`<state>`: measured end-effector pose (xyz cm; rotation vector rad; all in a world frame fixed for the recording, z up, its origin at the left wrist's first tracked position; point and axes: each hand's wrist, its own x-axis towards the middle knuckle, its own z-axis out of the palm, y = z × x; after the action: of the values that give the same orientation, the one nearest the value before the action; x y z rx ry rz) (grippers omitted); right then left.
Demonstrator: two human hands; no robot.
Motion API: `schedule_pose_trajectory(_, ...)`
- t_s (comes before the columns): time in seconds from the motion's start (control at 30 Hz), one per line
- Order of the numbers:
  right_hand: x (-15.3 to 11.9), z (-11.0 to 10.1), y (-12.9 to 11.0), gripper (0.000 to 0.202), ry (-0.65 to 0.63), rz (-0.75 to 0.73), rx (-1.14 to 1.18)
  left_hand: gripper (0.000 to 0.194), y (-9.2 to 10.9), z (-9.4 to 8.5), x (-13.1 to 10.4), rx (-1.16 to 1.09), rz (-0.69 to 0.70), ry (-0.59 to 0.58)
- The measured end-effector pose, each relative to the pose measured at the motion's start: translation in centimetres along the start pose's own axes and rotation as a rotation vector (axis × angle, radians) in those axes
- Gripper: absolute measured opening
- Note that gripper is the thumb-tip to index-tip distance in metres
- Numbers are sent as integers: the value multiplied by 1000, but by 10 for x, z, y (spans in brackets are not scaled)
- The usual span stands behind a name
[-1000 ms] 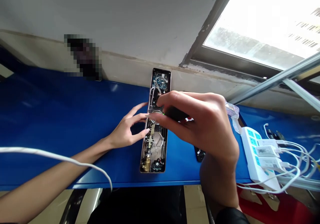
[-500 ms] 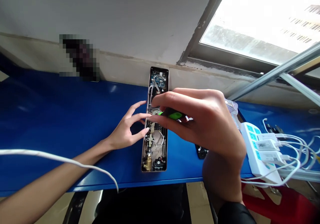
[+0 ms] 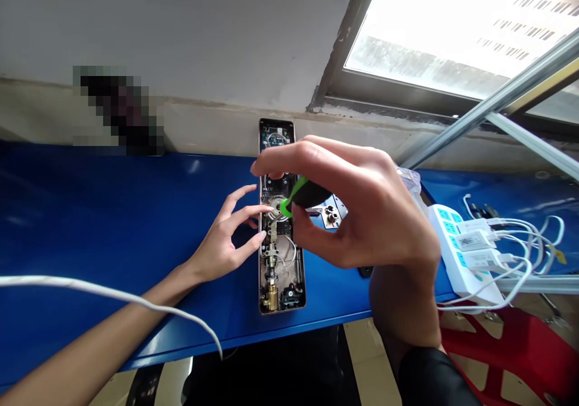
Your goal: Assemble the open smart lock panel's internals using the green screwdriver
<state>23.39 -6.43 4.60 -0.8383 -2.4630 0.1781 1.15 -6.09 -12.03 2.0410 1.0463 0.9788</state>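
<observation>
A long, narrow door lock housing point(image 3: 281, 280) lies lengthwise on the blue table, its inside facing up. Within it show a blue circuit board point(image 3: 270, 137), a round metal part, a brass cylinder point(image 3: 271, 297) and thin white wires. My right hand point(image 3: 375, 207) grips a green and black screwdriver point(image 3: 311, 193), whose tip end leans down toward the round part; whether it sits in a screw I cannot tell. With fingers spread, my left hand point(image 3: 224, 240) touches the housing's left edge, index finger near the round part. My right hand hides part of the housing.
A small metal piece with a knob point(image 3: 332, 216) lies behind my right hand. To the right stands a white power strip point(image 3: 465, 258) with chargers and tangled cables. A white cable point(image 3: 113, 291) crosses above my left forearm. A red stool point(image 3: 520, 352) is below right.
My right hand has shifted slightly left and up, and the screwdriver is tilted more steeply. The view has turned a little, uncovering the small metal piece. My left hand keeps its place at the housing.
</observation>
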Motion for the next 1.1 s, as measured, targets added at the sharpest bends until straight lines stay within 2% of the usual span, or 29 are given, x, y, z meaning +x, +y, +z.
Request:
schedule_pose_trajectory(0.03, 0, 0, 0, 44, 1, 0, 0, 39, 0, 0, 0, -3, 3, 1)
schedule_pose_trajectory(0.17, 0, -1, 2, 18, 27, -7, -43, 43, -1, 1, 0, -18, -2, 4)
schedule_pose_trajectory(0.2, 0, -1, 2, 17, 33, -13, -45, 42, -1, 1, 0, -19, -6, 1)
schedule_pose_trajectory(0.37, -1, 1, 4, 52, 27, -25, 28, 38, -3, 0, 0, -24, -18, -21)
schedule_pose_trajectory(0.43, -1, 2, 6, 47, 53, -11, 11, 39, -4, 1, 0, -26, -20, -17)
schedule_pose_trajectory(0.53, -1, 4, 9, 27, 83, -29, -19, 37, -4, 1, -1, -20, -26, -12)
schedule_pose_trajectory(0.6, -2, 4, 9, 32, 84, -61, 0, 36, -4, 1, -1, -23, -27, -13)
schedule_pose_trajectory(0.7, -2, 5, 9, 51, 88, -67, 41, 38, -2, 1, -1, -41, -24, -20)
schedule_pose_trajectory(0.87, -2, 6, 12, 35, 117, -41, 3, 36, -3, 1, -1, -27, -17, -19)
schedule_pose_trajectory(1.03, -1, 6, 10, 54, 77, -45, 50, 37, -3, 1, -1, -61, -27, -21)
schedule_pose_trajectory(1.1, 0, 7, 10, 45, 76, -33, 30, 37, -3, 1, -1, -58, -30, -24)
